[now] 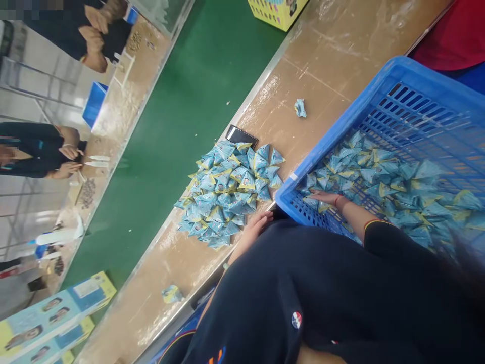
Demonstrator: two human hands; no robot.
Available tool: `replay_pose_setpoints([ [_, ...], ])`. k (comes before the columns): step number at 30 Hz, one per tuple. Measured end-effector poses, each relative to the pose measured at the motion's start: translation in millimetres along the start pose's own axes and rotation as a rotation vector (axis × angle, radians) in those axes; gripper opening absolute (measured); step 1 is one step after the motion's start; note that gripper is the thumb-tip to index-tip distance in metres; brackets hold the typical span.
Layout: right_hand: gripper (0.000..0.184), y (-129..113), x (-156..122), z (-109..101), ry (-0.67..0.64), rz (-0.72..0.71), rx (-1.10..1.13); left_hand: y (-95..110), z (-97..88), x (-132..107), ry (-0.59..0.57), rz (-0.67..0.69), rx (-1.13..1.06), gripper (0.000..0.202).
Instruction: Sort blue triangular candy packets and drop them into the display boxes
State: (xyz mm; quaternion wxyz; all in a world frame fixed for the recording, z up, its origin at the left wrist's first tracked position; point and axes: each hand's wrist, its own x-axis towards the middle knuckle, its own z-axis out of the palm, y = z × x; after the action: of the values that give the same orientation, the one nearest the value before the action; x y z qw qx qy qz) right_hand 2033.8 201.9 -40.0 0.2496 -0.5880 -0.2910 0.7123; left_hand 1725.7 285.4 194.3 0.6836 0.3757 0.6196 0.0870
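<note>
While the left hand (254, 226) rests open beside the heap of small blue-yellow triangular foil packets (227, 194), the right hand (326, 198) lies flat on packets in the blue plastic crate (337, 126); they look light, crinkly, best pinched by corners.

Factory packing line with a conveyor.
A green conveyor belt (197, 101) runs just beyond the fingers (265, 217), past heaped triangular snack packets (227, 192), a blue plastic crate (379, 96) and seated co-workers (41, 151) opposite.

Brown workbench (322, 65): packet pile (227, 192), phone (241, 135), crate (337, 136)
</note>
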Motion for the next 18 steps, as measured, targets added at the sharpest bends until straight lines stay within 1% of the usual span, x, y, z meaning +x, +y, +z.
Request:
replay_pose_setpoints([
  [3,0.070,-7,0,-1,-0.002,0.010,0.036,1,0.6,-1,0.011,-0.005,-0.011,0.058],
  [5,0.066,-9,-9,-2,0.014,-0.013,0.075,2,1.6,-1,0.021,-0.009,-0.020,0.061],
  [7,0.069,-10,-24,-5,0.032,-0.037,0.129,3,2.8,-1,0.023,-0.014,-0.029,0.063],
  [8,0.073,-10,-32,-8,0.043,-0.046,0.161,4,3.4,-1,0.021,-0.018,-0.031,0.062],
  [10,0.086,-15,-53,-18,0.077,-0.062,0.229,8,4.0,-3,0.015,-0.034,-0.024,0.062],
  [12,0.103,-28,-80,-28,0.137,-0.109,0.301,16,4.8,-5,-0.007,-0.027,-0.010,0.061],
  [14,0.117,-55,-110,-32,0.201,-0.209,0.376,29,8.4,-7,-0.074,0.057,-0.015,0.058],
  [15,0.119,-74,-125,-30,0.215,-0.280,0.398,36,12.1,-8,-0.129,0.127,-0.031,0.058],
  [16,0.119,-97,-138,-25,0.225,-0.363,0.402,44,17.4,-8,-0.199,0.206,-0.055,0.063],
  [17,0.114,-122,-149,-16,0.222,-0.452,0.370,52,24.0,-8,-0.278,0.288,-0.082,0.072],
  [18,0.107,-148,-156,-5,0.244,-0.536,0.289,60,31.4,-8,-0.353,0.372,-0.110,0.085],
])
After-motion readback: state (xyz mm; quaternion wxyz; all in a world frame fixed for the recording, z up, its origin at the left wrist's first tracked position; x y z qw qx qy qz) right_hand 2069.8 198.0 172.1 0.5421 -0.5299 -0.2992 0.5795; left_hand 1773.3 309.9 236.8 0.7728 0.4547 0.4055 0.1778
